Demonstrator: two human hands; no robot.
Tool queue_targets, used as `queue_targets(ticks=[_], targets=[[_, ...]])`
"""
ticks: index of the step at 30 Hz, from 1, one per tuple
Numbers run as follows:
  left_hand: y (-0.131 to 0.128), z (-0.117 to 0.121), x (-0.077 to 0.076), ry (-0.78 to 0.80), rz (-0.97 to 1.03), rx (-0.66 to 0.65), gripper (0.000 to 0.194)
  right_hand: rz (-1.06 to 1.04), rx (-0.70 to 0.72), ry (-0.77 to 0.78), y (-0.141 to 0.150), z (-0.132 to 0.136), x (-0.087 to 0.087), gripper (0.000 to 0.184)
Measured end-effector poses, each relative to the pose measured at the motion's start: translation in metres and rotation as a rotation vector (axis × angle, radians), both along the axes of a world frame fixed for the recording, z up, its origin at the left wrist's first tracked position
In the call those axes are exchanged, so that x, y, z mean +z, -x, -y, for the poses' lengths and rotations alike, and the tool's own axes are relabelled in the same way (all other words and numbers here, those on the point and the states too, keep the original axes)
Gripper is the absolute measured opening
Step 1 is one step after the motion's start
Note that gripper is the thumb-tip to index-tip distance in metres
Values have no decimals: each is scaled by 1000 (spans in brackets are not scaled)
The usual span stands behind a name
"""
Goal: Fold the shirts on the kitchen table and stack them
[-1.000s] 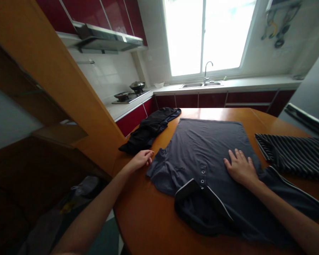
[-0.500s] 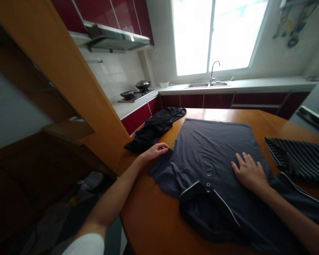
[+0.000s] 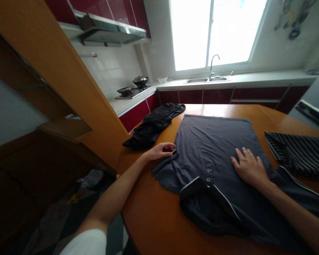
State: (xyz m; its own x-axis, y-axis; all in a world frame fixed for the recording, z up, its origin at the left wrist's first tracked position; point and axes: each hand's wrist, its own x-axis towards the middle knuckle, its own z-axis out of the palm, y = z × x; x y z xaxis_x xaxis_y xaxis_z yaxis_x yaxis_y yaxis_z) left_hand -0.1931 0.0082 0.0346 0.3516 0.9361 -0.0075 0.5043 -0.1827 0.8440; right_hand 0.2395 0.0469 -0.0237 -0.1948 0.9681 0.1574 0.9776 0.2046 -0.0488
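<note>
A dark grey polo shirt lies spread face up on the table, its black, white-edged collar towards me and its hem towards the window. My left hand pinches the edge of the left-hand sleeve, where a bit of white trim shows by the fingertips. That sleeve edge is lifted and turned inward a little. My right hand lies flat on the shirt's right side, fingers spread. The other sleeve stretches out to the right, partly behind my right forearm.
On the wooden table, a crumpled black garment lies at the far left and a striped folded garment at the right. An orange wooden post stands left of the table. Behind are a stove and a sink.
My left hand has moved slightly right, drawing the sleeve edge inward so its white trim shows. My right hand stays flat on the shirt. The view has tilted down slightly.
</note>
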Motion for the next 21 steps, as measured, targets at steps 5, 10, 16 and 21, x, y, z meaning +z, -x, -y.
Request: queue_targets(ticks=[5, 10, 16, 21], targets=[[1, 2, 2, -167, -217, -41, 47, -5, 0, -6, -2, -3, -5, 66], [-3, 10, 4, -216, -276, -38, 41, -2, 0, -5, -2, -4, -7, 66], [-9, 15, 2, -222, -236, 55, 28, 4, -5, -1, -1, -3, -6, 66], [21, 19, 12, -218, -267, 398, 22, -7, -4, -10, -1, -4, -5, 66]])
